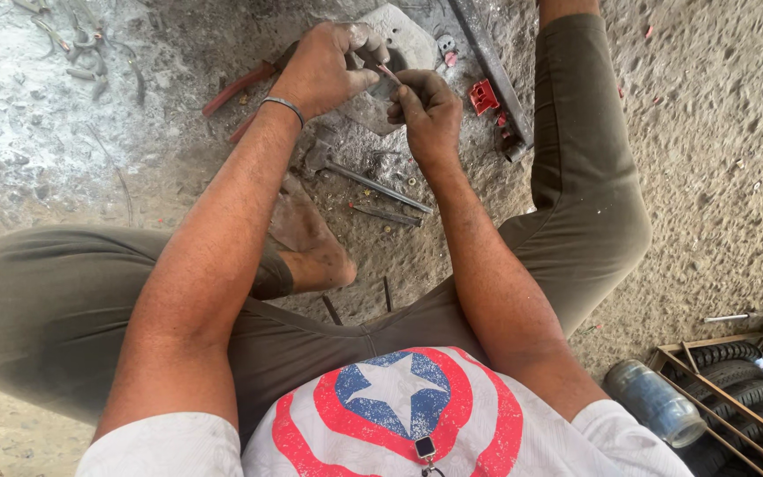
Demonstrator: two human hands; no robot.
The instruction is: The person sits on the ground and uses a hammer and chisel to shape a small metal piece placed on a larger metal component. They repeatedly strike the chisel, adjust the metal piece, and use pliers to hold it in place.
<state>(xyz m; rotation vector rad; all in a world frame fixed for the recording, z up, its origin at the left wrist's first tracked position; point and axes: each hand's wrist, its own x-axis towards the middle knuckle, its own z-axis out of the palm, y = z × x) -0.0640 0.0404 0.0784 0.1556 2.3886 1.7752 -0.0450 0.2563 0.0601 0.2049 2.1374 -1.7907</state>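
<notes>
I sit on a gritty concrete floor with my legs folded. My left hand, with a metal bangle on its wrist, grips a flat grey metal part held above the floor. My right hand pinches a thin reddish wire or small tool against that part. Both hands are grimy and touch each other at the fingertips. What lies under the fingers is hidden.
Red-handled pliers lie left of my hands. A hammer, small bolts and a red plastic piece are on the floor, beside a dark metal bar. A plastic bottle and a rack of tyres stand at lower right.
</notes>
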